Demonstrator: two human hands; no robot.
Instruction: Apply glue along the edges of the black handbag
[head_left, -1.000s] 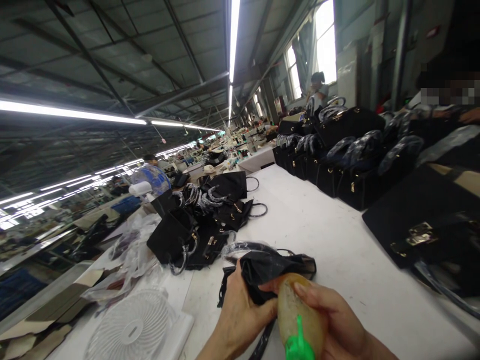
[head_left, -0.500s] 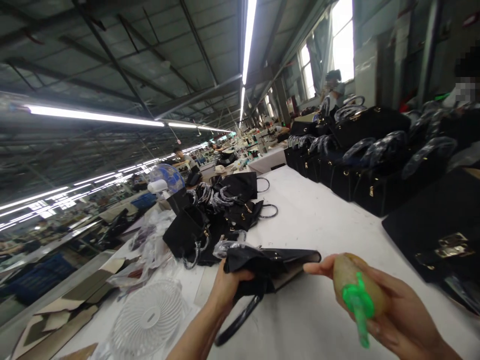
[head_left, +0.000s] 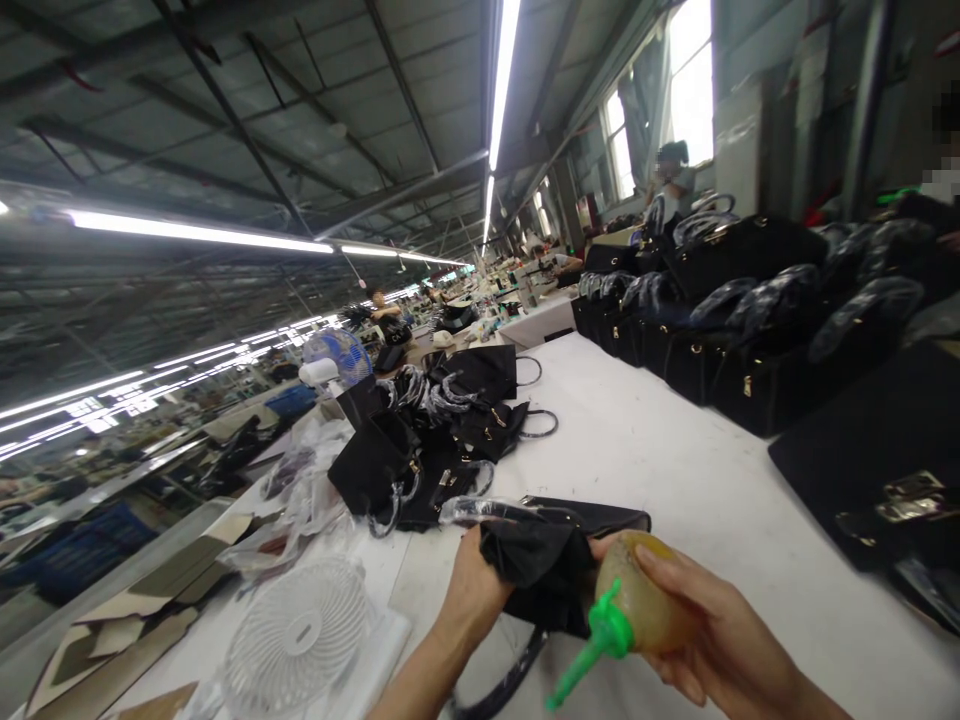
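My left hand (head_left: pixel 474 592) is closed on a black cloth (head_left: pixel 541 568) bunched over the near end of a flat black handbag (head_left: pixel 600 518) lying on the white table (head_left: pixel 675 470). My right hand (head_left: pixel 716 640) grips a yellowish squeeze bottle (head_left: pixel 649 606) with a green nozzle (head_left: pixel 585 660). The nozzle points down and to the left, close under the cloth. A clear plastic wrap (head_left: pixel 480 508) covers the bag's handle behind my left hand.
A pile of black handbags (head_left: pixel 427 440) lies at mid-left. Rows of upright black bags (head_left: pixel 720 330) line the right side, with a large one (head_left: pixel 877 470) close by. A white fan (head_left: pixel 296 635) and plastic bags (head_left: pixel 300 500) sit at the left. People work in the distance.
My right hand brought the bottle back in toward the cloth and turned its nozzle from downward to down-left. My left hand kept its hold on the cloth at the bag.
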